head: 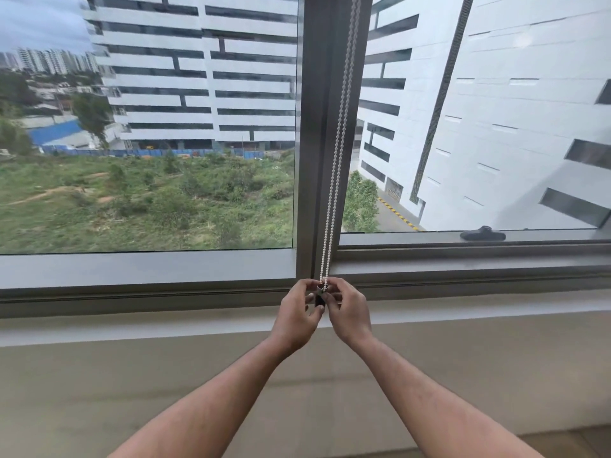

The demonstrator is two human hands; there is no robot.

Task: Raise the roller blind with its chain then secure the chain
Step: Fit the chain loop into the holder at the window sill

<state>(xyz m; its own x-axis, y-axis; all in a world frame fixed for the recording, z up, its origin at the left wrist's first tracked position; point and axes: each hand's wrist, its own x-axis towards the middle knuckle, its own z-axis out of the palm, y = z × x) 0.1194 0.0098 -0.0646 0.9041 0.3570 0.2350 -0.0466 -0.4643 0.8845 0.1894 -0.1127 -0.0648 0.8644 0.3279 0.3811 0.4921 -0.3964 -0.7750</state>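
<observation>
- Forearms: two bare forearms reach from the near edge toward the centre of the scene, converging at the foot of the window frame.
- Left hand (297, 312): fingers curled inward, thumb and forefinger pinched near the bottom of the chain loop; whether it grips beads or the small fitting cannot be told.
- Right hand (348, 310): likewise closed in a pinch, just right of the left hand, touching the same spot; exact hold hidden by the fingers.
- Chain holder (320, 297): small dark fitting between the two hands, set low against the frame; mostly covered.
- Sill ledge (132, 328): pale, running left to right below the frame.
- Chain (335, 160): white bead chain, two strands running side by side down the central mullion (317, 127) to the hands, fairly straight.
- Window latch (483, 233): dark, on the lower rail of the right pane, well apart from the hands.
- Roller blind: no fabric visible over either pane; glass is uncovered to the top of view, buildings and scrubland beyond.
- Progress, as judged: raising looks complete; securing the chain at the holder appears in hand, not confirmed finished.
</observation>
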